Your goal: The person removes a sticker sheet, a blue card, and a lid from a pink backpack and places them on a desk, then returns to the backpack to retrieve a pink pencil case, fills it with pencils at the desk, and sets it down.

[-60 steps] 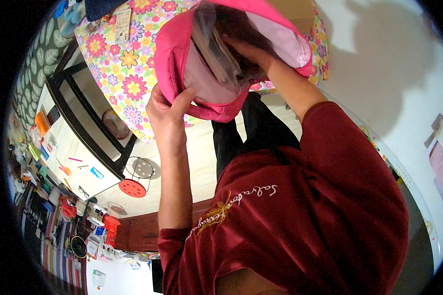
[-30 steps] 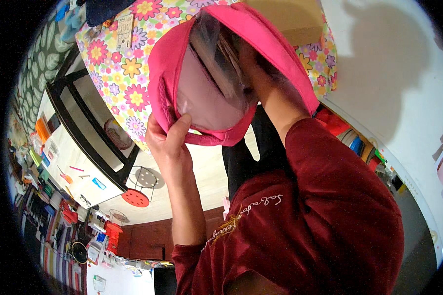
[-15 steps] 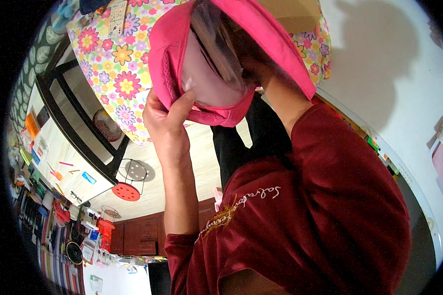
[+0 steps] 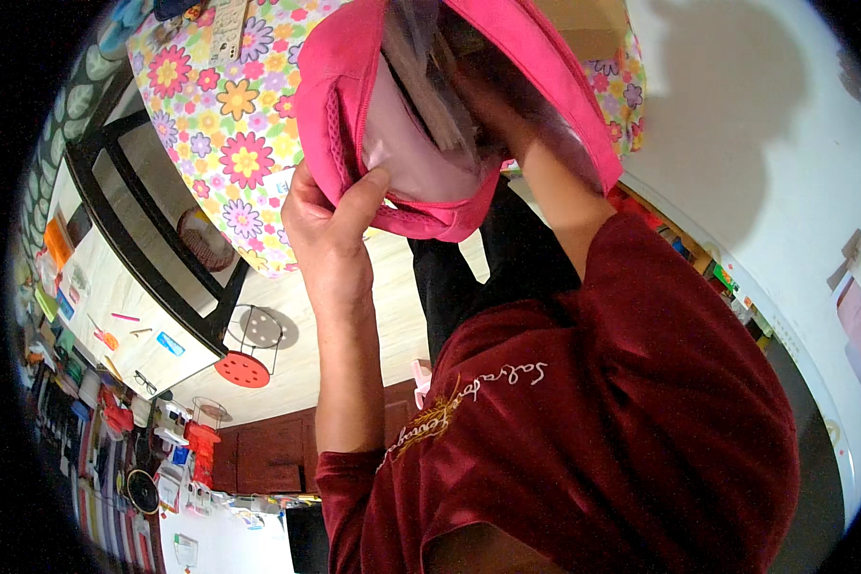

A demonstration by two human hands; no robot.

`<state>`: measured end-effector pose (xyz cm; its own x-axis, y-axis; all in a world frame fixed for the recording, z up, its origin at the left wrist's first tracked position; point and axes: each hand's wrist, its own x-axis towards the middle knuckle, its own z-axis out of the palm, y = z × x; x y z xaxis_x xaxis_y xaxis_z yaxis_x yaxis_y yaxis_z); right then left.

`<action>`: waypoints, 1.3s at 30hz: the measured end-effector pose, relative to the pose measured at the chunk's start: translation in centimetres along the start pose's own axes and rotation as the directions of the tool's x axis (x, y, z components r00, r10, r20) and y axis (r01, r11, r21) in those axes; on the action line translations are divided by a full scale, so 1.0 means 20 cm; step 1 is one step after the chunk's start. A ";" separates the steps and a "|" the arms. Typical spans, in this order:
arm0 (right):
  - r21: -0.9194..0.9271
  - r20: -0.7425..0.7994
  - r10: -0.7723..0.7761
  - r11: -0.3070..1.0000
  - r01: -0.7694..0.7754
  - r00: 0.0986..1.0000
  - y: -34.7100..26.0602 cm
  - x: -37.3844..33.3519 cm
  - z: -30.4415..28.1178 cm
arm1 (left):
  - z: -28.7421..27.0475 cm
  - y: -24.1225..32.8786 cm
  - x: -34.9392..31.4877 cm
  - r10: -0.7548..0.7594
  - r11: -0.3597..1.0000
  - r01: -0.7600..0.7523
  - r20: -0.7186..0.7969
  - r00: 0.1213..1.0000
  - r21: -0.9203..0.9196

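Note:
A bright pink bag (image 4: 330, 57), unzipped wide, stands at the near edge of the flowered cloth. My left hand (image 4: 330, 220) grips its near left rim, thumb over the pale lining (image 4: 402, 158) and fingers round the outside. My right forearm reaches in past the right side of the opening. The right hand (image 4: 493, 105) is deep in the bag, dim and blurred, so its fingers cannot be made out. Beside it, a flat grey-brown thing (image 4: 426, 96) with a shiny, see-through surface stands against the lining.
The flowered tablecloth (image 4: 201, 143) carries a light-coloured remote-like object (image 4: 228, 29) at the far left. A cardboard box (image 4: 584, 29) stands behind the bag. To the left are a black-framed chair (image 4: 143, 201) and a red round stool (image 4: 243, 369). A white wall (image 4: 698, 124) rises at right.
My right forearm has shifted slightly inside the bag, and the opening has spread a little toward the right. My left hand keeps its hold on the rim.

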<state>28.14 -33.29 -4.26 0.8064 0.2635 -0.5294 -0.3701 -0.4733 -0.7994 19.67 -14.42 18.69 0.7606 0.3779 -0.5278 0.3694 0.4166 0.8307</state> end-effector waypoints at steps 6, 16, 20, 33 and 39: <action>0.004 -0.054 0.091 0.996 -0.091 0.994 0.07 0.01 0.00 | 0.04 0.02 0.01 -0.004 1.000 0.003 0.025 1.000 0.008; -0.645 -0.097 -0.378 0.729 0.231 0.921 -0.01 -0.06 -0.19 | 0.03 0.01 0.01 -0.026 0.996 0.023 0.038 0.999 0.081; -0.765 -0.110 -0.548 0.579 0.282 0.829 -0.10 -0.08 -0.25 | 0.04 0.03 0.02 -0.027 0.997 0.026 0.013 1.000 0.071; -0.445 -0.103 -0.091 0.895 0.036 0.991 -0.47 -0.25 -0.10 | 0.10 0.06 0.02 0.024 0.996 -0.022 -0.026 0.999 0.091; -0.458 -0.230 0.214 0.837 -0.300 0.949 -0.49 -0.19 -0.43 | -0.02 0.07 0.01 0.013 0.996 -0.006 -0.075 0.997 0.084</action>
<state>32.54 -36.90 8.00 0.7927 -0.0447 -0.6080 -0.3400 -0.8603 -0.3800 20.08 -13.41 19.80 0.7229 0.4443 -0.5292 0.4083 0.3431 0.8459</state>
